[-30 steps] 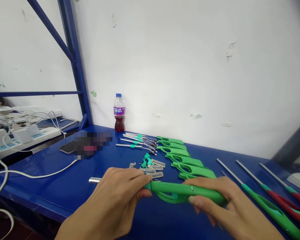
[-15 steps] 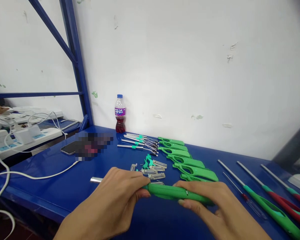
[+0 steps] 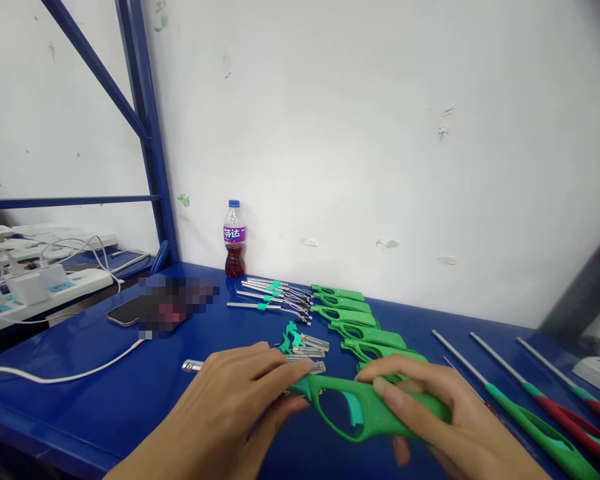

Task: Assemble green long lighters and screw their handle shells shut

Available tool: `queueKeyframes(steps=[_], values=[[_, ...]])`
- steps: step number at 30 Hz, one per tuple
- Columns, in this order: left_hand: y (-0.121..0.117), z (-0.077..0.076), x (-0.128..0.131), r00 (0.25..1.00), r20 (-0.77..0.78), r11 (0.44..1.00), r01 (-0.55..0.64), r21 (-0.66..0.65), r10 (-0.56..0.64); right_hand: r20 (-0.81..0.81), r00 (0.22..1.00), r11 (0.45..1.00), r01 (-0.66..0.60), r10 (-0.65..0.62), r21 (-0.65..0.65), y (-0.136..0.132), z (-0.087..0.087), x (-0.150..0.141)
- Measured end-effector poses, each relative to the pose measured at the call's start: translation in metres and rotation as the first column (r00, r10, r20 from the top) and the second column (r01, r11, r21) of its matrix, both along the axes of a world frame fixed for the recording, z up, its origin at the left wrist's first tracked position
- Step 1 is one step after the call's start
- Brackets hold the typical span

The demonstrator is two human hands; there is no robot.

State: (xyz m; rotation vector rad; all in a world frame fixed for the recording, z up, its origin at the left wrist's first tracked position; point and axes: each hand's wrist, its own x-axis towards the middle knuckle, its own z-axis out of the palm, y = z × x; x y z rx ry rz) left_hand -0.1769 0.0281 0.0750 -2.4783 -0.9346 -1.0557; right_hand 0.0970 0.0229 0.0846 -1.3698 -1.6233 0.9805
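Note:
Both hands hold one green long-reach lighter [image 3: 373, 417] low in the middle of the head view. Its loop and teal trigger [image 3: 354, 408] face me. My left hand [image 3: 245, 393] is closed around the front end, where the metal tube [image 3: 193, 365] pokes out to the left. My right hand [image 3: 445, 393] grips the handle's rear, thumb on the near face. Just beyond lie clear plastic tanks [image 3: 314, 343] and small teal triggers [image 3: 291, 333]. Farther back are metal tubes with wires [image 3: 260, 297] and several green handle shells [image 3: 365, 337], the nearest partly hidden by my right hand.
On the right lie a green lighter [image 3: 535, 420], two red-handled lighters [image 3: 555, 402] and a mostly hidden screwdriver. A drink bottle [image 3: 235, 243] stands against the wall. At left are a phone [image 3: 125, 312], a white cable [image 3: 70, 379] and a power strip [image 3: 75, 287].
The lighter has rolled from edge-on to showing its side, loop and trigger. My right hand has shifted its grip, with the thumb now on the near face. The view has tilted slightly.

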Motion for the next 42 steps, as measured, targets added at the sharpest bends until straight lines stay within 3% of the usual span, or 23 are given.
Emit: queueKeyframes(steps=[3, 9, 12, 16, 20, 24, 32, 35, 39, 42], values=[[0.002, -0.004, 0.001, 1.000, -0.006, 0.998, -0.011, 0.057, 0.011, 0.062, 0.997, 0.992, 0.032, -0.040, 0.125, 0.008, -0.004, 0.008], [0.005, -0.009, 0.003, 0.999, -0.042, 0.994, -0.032, -0.108, 0.027, 0.336, 0.941, 0.865, -0.207, 0.048, 0.457, 0.010, 0.002, 0.018], [0.005, -0.008, 0.008, 1.000, 0.003, 0.987, 0.011, -0.163, -0.010, 0.341, 0.940, 0.806, -0.229, 0.036, 0.546, 0.010, 0.002, 0.018], [0.005, -0.008, 0.015, 0.997, 0.056, 0.986, 0.056, -0.156, -0.047, 0.342, 0.939, 0.786, -0.188, -0.031, 0.589, 0.009, -0.003, 0.022], [0.003, -0.010, 0.022, 0.995, 0.069, 0.995, 0.079, -0.058, -0.075, 0.404, 0.904, 0.835, -0.109, -0.143, 0.539, 0.004, -0.017, 0.032], [0.000, -0.011, 0.024, 0.996, 0.052, 0.996, 0.073, -0.055, -0.070, 0.425, 0.894, 0.893, -0.071, -0.140, 0.445, 0.001, -0.027, 0.039], [-0.005, -0.019, 0.033, 0.999, 0.033, 0.997, 0.044, -0.062, -0.042, 0.456, 0.885, 0.874, -0.148, -0.093, 0.464, 0.004, -0.019, 0.050], [-0.008, -0.022, 0.038, 0.998, -0.053, 0.979, 0.031, -0.203, -0.042, 0.486, 0.873, 0.916, -0.159, -0.044, 0.367, 0.002, -0.020, 0.056], [-0.011, -0.021, 0.037, 0.972, -0.223, 0.867, -0.052, -0.495, -0.069, 0.549, 0.825, 0.944, -0.273, 0.131, 0.185, 0.003, -0.015, 0.050], [-0.010, -0.027, 0.027, 0.968, -0.243, 0.822, -0.088, -0.563, -0.063, 0.564, 0.805, 0.952, -0.290, 0.186, 0.100, 0.007, -0.012, 0.045]])
